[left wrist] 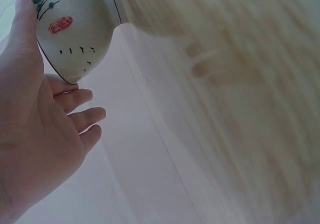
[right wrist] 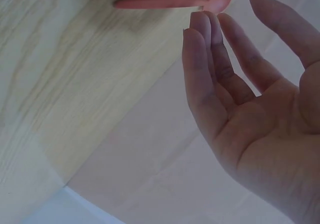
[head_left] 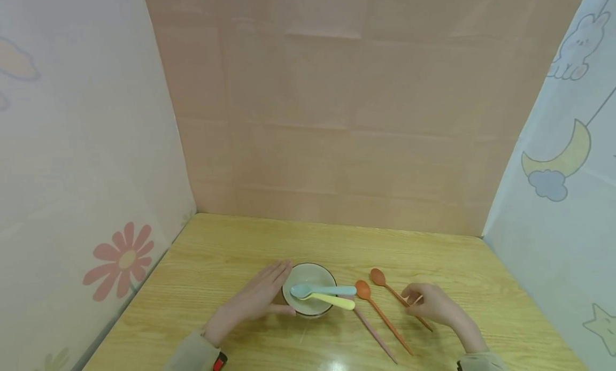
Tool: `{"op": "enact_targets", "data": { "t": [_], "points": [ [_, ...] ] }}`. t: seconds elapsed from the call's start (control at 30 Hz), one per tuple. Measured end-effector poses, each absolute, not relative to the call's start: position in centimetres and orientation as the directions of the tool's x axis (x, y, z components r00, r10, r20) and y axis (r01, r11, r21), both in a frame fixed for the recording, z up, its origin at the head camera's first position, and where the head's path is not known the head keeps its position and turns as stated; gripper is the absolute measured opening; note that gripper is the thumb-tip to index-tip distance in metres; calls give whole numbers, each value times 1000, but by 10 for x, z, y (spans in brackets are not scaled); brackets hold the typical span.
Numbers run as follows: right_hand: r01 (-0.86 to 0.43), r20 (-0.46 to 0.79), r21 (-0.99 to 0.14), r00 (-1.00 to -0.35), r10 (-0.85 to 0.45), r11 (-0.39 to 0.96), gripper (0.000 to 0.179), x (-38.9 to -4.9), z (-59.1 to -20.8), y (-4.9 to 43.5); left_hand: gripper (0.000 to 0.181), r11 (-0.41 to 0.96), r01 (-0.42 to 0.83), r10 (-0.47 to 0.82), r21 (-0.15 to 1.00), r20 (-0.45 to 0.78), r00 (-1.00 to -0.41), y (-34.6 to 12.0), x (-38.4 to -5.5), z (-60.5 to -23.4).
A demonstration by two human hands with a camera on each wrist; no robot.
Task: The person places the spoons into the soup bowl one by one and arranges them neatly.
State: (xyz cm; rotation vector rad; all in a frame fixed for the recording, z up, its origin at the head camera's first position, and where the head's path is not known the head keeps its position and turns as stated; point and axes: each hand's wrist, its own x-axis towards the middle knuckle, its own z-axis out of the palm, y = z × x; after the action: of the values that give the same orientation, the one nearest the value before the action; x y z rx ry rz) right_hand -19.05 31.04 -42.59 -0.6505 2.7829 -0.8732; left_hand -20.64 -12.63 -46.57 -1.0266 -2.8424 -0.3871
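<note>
A cream bowl point(head_left: 302, 272) with a dark rim stands on the table, its painted side showing in the left wrist view. My left hand point(head_left: 262, 292) holds its left side, thumb at the front and fingers round the back. A light blue spoon point(head_left: 332, 290) and a yellow spoon point(head_left: 337, 300) lie across the bowl, handles pointing right. My right hand point(head_left: 430, 304) hovers at an orange-brown spoon point(head_left: 378, 277), covering part of its handle; the right wrist view shows thumb and fingers apart. A reddish spoon point(right wrist: 165, 2) lies just beyond those fingertips.
Between the bowl and my right hand lies an orange spoon point(head_left: 385, 318). Beside it is a pink handle point(head_left: 375, 336), its upper end hidden near the bowl. A peach backdrop point(head_left: 332, 146) and pale patterned side walls enclose the wooden table point(head_left: 231, 237).
</note>
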Motion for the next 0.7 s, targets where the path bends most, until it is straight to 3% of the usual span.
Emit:
{"op": "enact_targets", "data": {
  "t": [0.7],
  "points": [
    [-218,-87,-565,-943,-321,795,23,-198,-449,328,106,742,624,607,246,148,-781,-126,-207,-466]
  ]
}}
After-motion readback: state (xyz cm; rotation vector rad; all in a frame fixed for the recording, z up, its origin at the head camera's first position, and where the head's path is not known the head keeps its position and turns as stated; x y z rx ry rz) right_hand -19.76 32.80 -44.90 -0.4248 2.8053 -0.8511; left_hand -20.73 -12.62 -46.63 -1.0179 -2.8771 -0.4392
